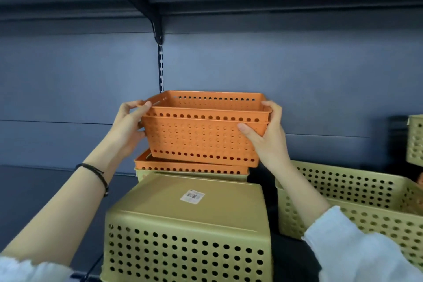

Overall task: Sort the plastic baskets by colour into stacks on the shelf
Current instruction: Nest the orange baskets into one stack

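Observation:
Two nested orange perforated baskets (201,130) are held up in the air, upright, above the shelf. My left hand (128,126) grips their left end and my right hand (267,133) grips their right end. Just below them another orange basket (190,166) sits inside a pale green basket (146,174), of which only the rim shows. In front, a large olive-green basket (187,231) lies upside down with a barcode sticker (192,196) on its base.
A big olive-green basket (357,192) stands upright at the right, and another green one (415,140) is at the far right edge. The dark shelf surface (45,190) extends to the left. An upper shelf and bracket (158,30) hang overhead.

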Demonstrator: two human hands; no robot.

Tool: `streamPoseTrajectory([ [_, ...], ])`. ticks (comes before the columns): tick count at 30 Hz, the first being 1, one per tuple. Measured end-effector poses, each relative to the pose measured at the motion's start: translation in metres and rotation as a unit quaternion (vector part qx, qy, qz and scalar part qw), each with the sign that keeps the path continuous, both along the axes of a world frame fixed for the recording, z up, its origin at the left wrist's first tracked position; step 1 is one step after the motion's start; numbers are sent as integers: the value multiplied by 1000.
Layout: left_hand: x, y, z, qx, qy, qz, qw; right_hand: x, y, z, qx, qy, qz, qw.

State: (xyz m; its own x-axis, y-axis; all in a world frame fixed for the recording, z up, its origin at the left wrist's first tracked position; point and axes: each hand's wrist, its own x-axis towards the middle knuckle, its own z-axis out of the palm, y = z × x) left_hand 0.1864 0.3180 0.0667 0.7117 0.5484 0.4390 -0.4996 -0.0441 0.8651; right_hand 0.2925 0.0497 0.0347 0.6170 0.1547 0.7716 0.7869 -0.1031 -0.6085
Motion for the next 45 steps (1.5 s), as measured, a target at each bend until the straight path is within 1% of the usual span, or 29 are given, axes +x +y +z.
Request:
streamPoseTrajectory([
  [4, 15, 16, -7, -15, 6, -18, 1000, 8, 10, 1, -34, 12, 12, 999],
  [6, 19, 22, -12, -27, 8, -24, 999, 8, 16, 3, -37, 23, 27, 999],
  [8, 20, 28, -13, -33, 6, -26, 999, 9, 22, 5, -35, 36, 46, 998],
  [10, 17, 35, -11, -44, -4, -16, 999, 11, 28, 7, -53, 45, 62, 996],
  [14, 10, 45, -20, -13, -5, -22, 1000, 15, 34, -7, -81, 62, 77, 992],
  [17, 7, 45, -31, 5, 0, -35, 999, 16, 33, -21, -71, 56, 73, 993],
  [20, 3, 44, -38, 5, -4, -26, 1000, 13, 31, -25, -59, 66, 64, 994],
  [24, 0, 40, -52, 38, 49, -9, 998, 2, 24, -35, -67, 101, 53, 991],
  [26, 2, 37, -60, 57, 62, 14, 996, -1, 20, -43, -100, 135, 42, 985],
  [29, 0, 34, -67, 117, 105, 60, 986, -1, 14, -49, -147, 161, 36, 975],
  [33, -9, 37, -70, 146, 146, 58, 977, -8, 7, -45, -167, 184, 47, 967],
  [36, -18, 28, -70, 136, 152, 78, 976, -23, 4, -41, -164, 205, 46, 964],
  [38, -27, 22, -75, 132, 152, 102, 974, -41, -3, -43, -144, 191, 44, 970],
  [41, -53, 20, -98, 114, 150, 137, 972, -80, -23, -56, -107, 168, 72, 977],
  [45, -86, 3, -135, 59, 134, 61, 987, -103, -40, -90, -100, 185, 93, 973],
])
